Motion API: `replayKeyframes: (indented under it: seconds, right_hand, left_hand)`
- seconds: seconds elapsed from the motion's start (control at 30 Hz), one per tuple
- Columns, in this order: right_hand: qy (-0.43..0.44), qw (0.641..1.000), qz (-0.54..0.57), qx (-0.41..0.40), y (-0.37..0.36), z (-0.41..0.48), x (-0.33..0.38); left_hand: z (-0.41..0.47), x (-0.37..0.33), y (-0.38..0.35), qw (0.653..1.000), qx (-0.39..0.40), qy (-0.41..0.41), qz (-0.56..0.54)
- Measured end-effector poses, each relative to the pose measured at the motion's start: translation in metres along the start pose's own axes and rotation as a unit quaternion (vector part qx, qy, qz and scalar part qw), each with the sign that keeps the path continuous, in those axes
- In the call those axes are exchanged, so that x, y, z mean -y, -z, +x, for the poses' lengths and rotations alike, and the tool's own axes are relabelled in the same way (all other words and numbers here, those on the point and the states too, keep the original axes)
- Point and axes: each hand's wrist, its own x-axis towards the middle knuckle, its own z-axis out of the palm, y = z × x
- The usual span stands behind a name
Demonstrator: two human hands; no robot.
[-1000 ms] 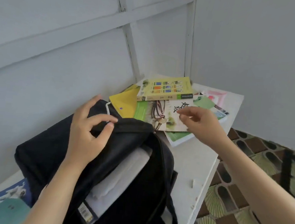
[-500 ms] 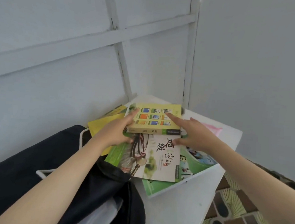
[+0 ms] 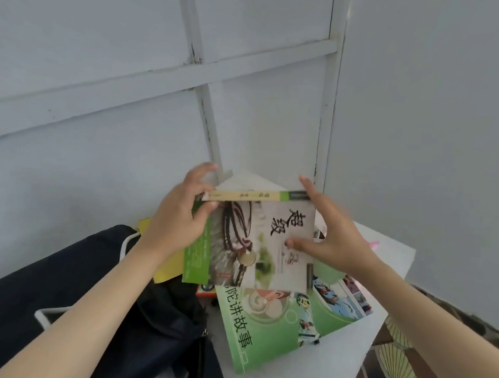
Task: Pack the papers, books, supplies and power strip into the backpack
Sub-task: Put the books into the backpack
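Main risk from here: the held pair shearing apart on the way to the backpack (image 3: 82, 294). Gripped only at the side edges, with the slim yellow-spined book (image 3: 250, 195) lying loose on top of the white-and-green book (image 3: 252, 249). Any steep tilt toward the bag probably enough to slide the top one off, or to let the lower cover fan open.

Second risk — snagging at the bag's mouth. Backpack slumped low at the left of the table (image 3: 386, 261), opening collapsed and mostly cut off by the bottom of the view. No spare hand to spread it with both taken up by the load.

Third: a trailing wrist brushing the large green book (image 3: 284, 327), askew under the held pair and close to the table's near edge. Could be nudged toward the floor. Same for the yellow folder (image 3: 164, 271) half tucked against the bag.

Pose: left hand (image 3: 176, 221) grasping the left edge, thumb on the cover near the upper corner, fingers curled behind, forefinger lifted above the spine. Right hand (image 3: 337, 238) grasping the opposite edge, thumb flat on the cover, fingers up along the right side past the top corner. Forearms in from lower left and lower right, converging. Books raised over the pile in the table's far corner, covers tipped toward the camera, not yet over the bag. Power strip not identifiable.
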Motion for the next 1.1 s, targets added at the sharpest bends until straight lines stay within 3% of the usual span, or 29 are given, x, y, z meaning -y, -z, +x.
replayKeyframes:
  seconds: [0.1, 0.37, 0.53, 0.73, 0.83, 0.97, 1.1]
  right_hand:
    - [0.046, 0.998, 0.029, -0.035, 0.004, 0.014, 0.010]
    - [0.160, 0.981, 0.087, -0.063, 0.011, 0.030, 0.037]
    - [0.087, 0.965, 0.246, -0.019, 0.019, 0.025, 0.056]
    - [0.034, 0.944, 0.328, -0.017, 0.014, 0.012, 0.065]
    - [-0.009, 0.928, 0.373, -0.022, 0.010, 0.002, 0.070]
    - [-0.066, 0.888, 0.452, -0.055, 0.006, -0.009, 0.074]
    - [-0.105, 0.862, 0.492, -0.054, 0.000, -0.024, 0.080]
  left_hand:
    - [0.009, -0.010, 0.013, 0.997, -0.050, -0.001, -0.063]
    - [0.026, -0.036, 0.051, 0.966, -0.048, 0.078, -0.243]
    - [0.033, -0.027, 0.060, 0.957, 0.000, 0.140, -0.253]
    - [0.016, -0.027, 0.065, 0.950, 0.014, 0.173, -0.261]
    - [-0.004, -0.026, 0.070, 0.921, 0.006, 0.190, -0.340]
    - [-0.032, -0.026, 0.076, 0.875, 0.082, 0.211, -0.428]
    - [-0.048, -0.034, 0.074, 0.867, 0.131, 0.237, -0.419]
